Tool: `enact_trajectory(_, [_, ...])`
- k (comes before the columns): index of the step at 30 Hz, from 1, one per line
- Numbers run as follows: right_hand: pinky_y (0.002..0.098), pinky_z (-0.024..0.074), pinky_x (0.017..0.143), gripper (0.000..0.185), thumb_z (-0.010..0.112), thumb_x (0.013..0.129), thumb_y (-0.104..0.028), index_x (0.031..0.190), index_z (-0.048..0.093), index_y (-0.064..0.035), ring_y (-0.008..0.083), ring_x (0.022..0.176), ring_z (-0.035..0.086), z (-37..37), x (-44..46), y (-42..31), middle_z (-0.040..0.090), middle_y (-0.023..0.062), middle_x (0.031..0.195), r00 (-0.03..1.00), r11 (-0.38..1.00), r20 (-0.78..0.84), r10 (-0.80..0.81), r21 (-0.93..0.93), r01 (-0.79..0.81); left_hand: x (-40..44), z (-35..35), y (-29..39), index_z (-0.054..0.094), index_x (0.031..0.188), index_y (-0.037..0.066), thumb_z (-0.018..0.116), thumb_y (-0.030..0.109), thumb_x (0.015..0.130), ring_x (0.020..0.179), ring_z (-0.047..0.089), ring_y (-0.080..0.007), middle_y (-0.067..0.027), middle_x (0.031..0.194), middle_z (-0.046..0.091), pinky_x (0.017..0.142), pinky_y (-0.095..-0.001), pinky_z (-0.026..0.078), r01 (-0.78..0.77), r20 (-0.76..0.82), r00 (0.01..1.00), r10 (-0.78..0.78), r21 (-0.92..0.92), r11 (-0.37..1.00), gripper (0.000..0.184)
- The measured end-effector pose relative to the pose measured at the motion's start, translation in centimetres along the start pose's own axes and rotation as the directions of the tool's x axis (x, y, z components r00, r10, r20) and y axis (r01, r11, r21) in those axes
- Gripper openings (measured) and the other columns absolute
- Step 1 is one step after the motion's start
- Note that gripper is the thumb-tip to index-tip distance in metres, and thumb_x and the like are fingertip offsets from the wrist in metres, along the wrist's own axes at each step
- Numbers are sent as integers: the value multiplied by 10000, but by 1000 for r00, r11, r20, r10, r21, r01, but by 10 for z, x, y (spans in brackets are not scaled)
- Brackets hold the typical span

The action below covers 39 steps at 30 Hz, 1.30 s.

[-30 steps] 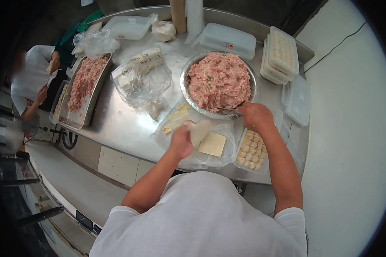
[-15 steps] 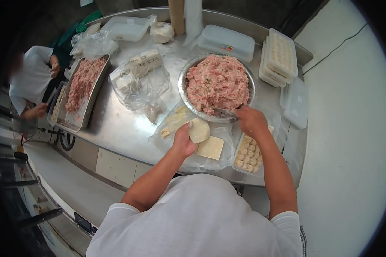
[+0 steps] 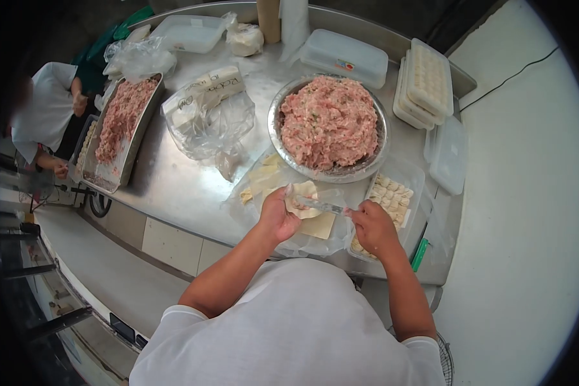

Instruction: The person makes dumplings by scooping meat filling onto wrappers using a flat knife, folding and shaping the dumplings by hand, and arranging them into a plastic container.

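My left hand (image 3: 280, 215) is closed on a pale round wrapper (image 3: 309, 190), which carries a little pink filling. In my right hand (image 3: 373, 228) is a flat metal spatula (image 3: 323, 205), its blade over that wrapper. Below the blade, a stack of square wrappers (image 3: 318, 226) rests on a plastic sheet (image 3: 341, 239). Beyond my hands stands a steel bowl (image 3: 275, 138) heaped with pink minced meat (image 3: 328, 122). A container of dumplings (image 3: 390, 196) sits beside and partly under my right hand.
Lidded boxes (image 3: 426, 80) are stacked at the back right, above a loose lid (image 3: 448, 157). A green object (image 3: 420, 255) lies near the right edge. Bagged wrappers (image 3: 206, 109) and a meat tray (image 3: 138, 138) are to the left. A co-worker (image 3: 48, 106) stands at far left.
My right hand has moved from the bowl's edge toward me, bringing the spatula over the wrapper in my left hand. The green object has come into sight. The co-worker's hands have shifted.
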State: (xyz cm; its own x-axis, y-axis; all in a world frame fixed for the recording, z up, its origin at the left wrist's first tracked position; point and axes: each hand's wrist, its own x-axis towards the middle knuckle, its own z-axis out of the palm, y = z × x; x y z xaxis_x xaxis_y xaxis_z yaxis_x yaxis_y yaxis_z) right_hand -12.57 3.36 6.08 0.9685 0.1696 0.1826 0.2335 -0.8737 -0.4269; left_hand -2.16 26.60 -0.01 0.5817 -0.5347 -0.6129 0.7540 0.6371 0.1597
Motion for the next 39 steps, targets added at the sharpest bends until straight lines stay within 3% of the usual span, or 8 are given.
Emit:
enact_trajectory(13, [392, 503, 642, 299, 647, 784, 11, 1049, 739, -91, 279, 768, 590, -10, -9, -41, 555, 94, 822, 975, 992, -192, 115, 80, -102, -51, 68, -1, 509, 1300, 19, 396, 306, 1071, 1138, 612, -294, -139, 1185, 630, 1016, -461, 495, -229, 58, 973, 224, 105, 968, 385])
enact_trajectory(19, [364, 506, 636, 295, 640, 817, 17, 1086, 729, -64, 264, 738, 619, -55, -13, -67, 588, 109, 857, 954, 933, -216, 205, 339, -124, -57, 52, 13, 502, 1358, 69, 519, 200, 1024, 1145, 610, -258, -116, 1182, 631, 1008, -427, 502, -212, 425, 890, 165, 64, 975, 359])
enact_trajectory(23, [354, 506, 645, 281, 644, 830, 3, 1093, 726, -57, 262, 746, 627, -53, -27, -68, 601, 110, 873, 963, 912, -136, 234, 373, -169, -57, 48, 2, 551, 1276, 69, 705, 0, 863, 1083, 635, -219, -87, 1118, 649, 928, -362, 522, -499, 424, 864, 272, 793, 350, 446])
enact_trajectory(24, [356, 506, 651, 279, 644, 832, 1, 1092, 726, -57, 267, 746, 625, -52, -29, -67, 603, 111, 875, 966, 898, -82, 244, 395, -193, -61, 59, 3, 573, 1233, 54, 744, -43, 814, 1039, 646, -200, -78, 1078, 658, 892, -340, 528, -559, 543, 797, 265, 829, -18, 463])
enact_trajectory(30, [353, 504, 671, 245, 658, 841, -26, 1072, 728, -64, 301, 761, 623, -94, -60, -61, 620, 115, 879, 958, 947, -22, 287, 158, -280, -45, 77, -5, 616, 1017, -12, 763, 56, 845, 795, 630, -144, -53, 904, 637, 740, -308, 535, -697, 829, 556, 54, 501, -513, 236])
enact_trajectory(33, [346, 499, 647, 183, 690, 844, -63, 1025, 716, -48, 264, 713, 622, -104, -70, -52, 604, 113, 827, 876, 879, -183, 447, 270, -392, -37, 92, -16, 606, 950, -14, 748, 69, 874, 749, 628, -125, -48, 867, 631, 684, -303, 534, -516, 516, 845, 139, 856, -33, 181])
enact_trajectory(37, [334, 495, 623, 134, 717, 884, -133, 956, 695, -23, 193, 659, 602, -52, -86, -35, 590, 72, 775, 739, 689, -126, 662, 490, -534, -23, 103, -47, 602, 920, -7, 701, 94, 934, 739, 625, -109, -49, 833, 633, 653, -290, 531, -520, 538, 833, 127, 841, -149, 142])
enact_trajectory(39, [287, 447, 535, 217, 732, 913, -208, 984, 651, -20, 108, 601, 536, -11, -87, -37, 561, 7, 750, 702, 441, -96, 706, 836, -328, -17, 103, -81, 643, 940, -4, 680, 160, 957, 753, 607, -118, -98, 807, 653, 686, -305, 509, -602, 593, 799, 106, 790, 115, 168])
